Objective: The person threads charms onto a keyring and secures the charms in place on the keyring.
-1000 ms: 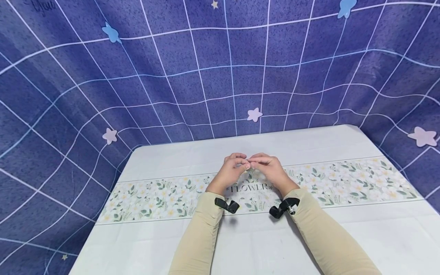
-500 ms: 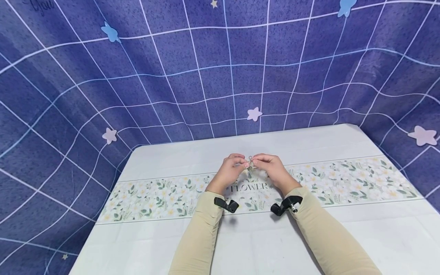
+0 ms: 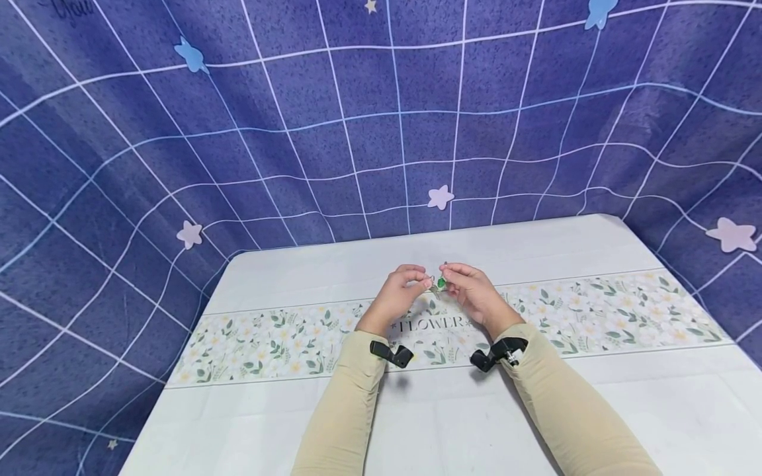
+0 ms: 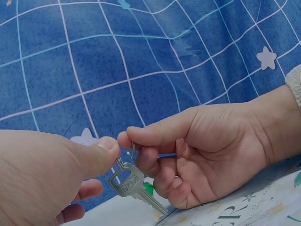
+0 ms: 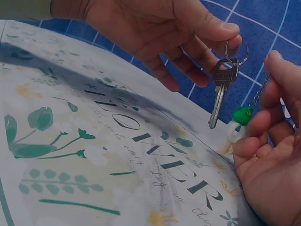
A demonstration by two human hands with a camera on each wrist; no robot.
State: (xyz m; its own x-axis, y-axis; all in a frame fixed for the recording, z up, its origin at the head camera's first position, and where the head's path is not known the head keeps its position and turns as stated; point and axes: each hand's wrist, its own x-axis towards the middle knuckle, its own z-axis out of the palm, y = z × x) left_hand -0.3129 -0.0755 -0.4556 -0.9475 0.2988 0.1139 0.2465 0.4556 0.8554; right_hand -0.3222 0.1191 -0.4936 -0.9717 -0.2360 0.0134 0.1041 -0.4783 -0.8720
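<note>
Out over the table, my left hand (image 3: pixel 397 299) pinches a thin metal key ring (image 5: pixel 246 52) between thumb and forefinger. A silver key (image 4: pixel 130 186) hangs from that ring, blade down. Opposite it, my right hand (image 3: pixel 473 295) pinches the top of a small chain (image 5: pixel 259 92), palm turned toward the left hand, other fingers curled. From this chain dangles a green and white figure charm (image 5: pixel 242 116) beside the right fingers. A gap separates the fingertips of the two hands. The chain's upper end is hidden by the right thumb and forefinger.
The white tablecloth (image 3: pixel 434 423) has a flower-printed band (image 3: pixel 286 344) with lettering. Behind the table hangs a blue curtain (image 3: pixel 369 145) with a grid and stars. Black camera mounts (image 3: pixel 391 354) sit on both wrists.
My right hand has drawn slightly right, away from the left, and turned its palm inward. The green charm has come into sight between the hands. My left hand stays nearly still.
</note>
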